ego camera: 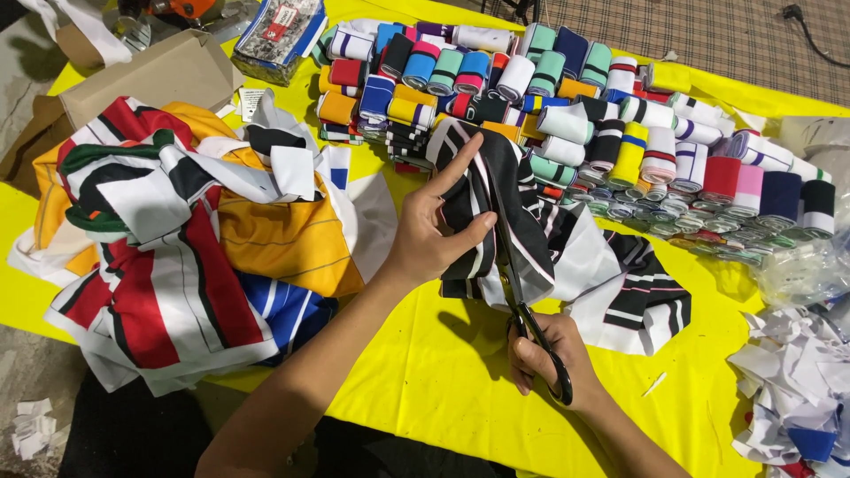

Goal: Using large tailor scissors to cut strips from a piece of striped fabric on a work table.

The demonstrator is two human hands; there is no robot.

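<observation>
Gripping black striped fabric (496, 204), left hand (431, 232); right hand (544, 354) grips scissors (529, 319); cardboard box (133, 80) nearby.

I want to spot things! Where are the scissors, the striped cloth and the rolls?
scissors (537, 332): head view, on the black handles.
striped cloth (531, 226): head view, on its black middle.
rolls (567, 124): head view, on a white roll.

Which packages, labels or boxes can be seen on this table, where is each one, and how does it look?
Cardboard box: far left corner, brown, open flap.
Plastic-wrapped packet: top edge, right of the box, flat, blue border with a red and white label.
Small paper tag: below the packet, white, rectangular.
Clear plastic bags: right edge, crumpled, transparent.
No signs or screens.
</observation>
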